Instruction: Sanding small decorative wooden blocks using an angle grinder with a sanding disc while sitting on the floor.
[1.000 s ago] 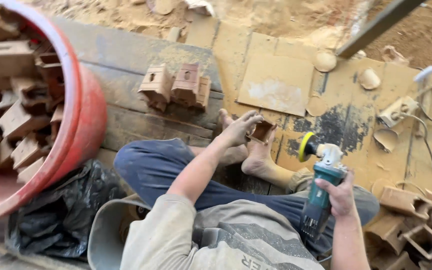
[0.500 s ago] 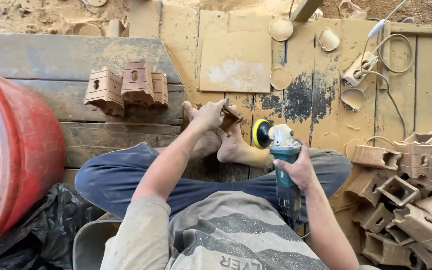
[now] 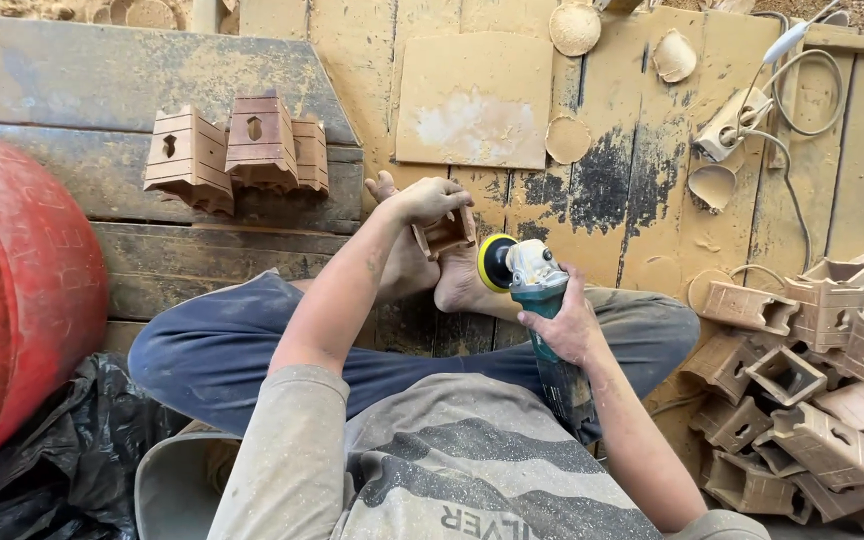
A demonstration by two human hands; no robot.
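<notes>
Left hand (image 3: pixel 430 200) grips wooden block (image 3: pixel 447 232) — right hand (image 3: pixel 564 325) holds angle grinder (image 3: pixel 537 300).

Finished blocks (image 3: pixel 237 150) left on planks (image 3: pixel 102 90), tub (image 3: pixel 22 290) beside (nearer), block pile (image 3: pixel 812 390) right

Bare boards (image 3: pixel 602 190) lie open at 12 o'clock of the grinder (image 3: pixel 532 290). Heaped blocks (image 3: pixel 812 380) crowd 3 o'clock; three blocks (image 3: pixel 242 150) and the red tub (image 3: pixel 22 300) bar 9 to 10 o'clock.

Small brown carved wooden block (image 3: pixel 447 232) beside teal angle grinder's (image 3: pixel 537 300) yellow-rimmed disc.
</notes>
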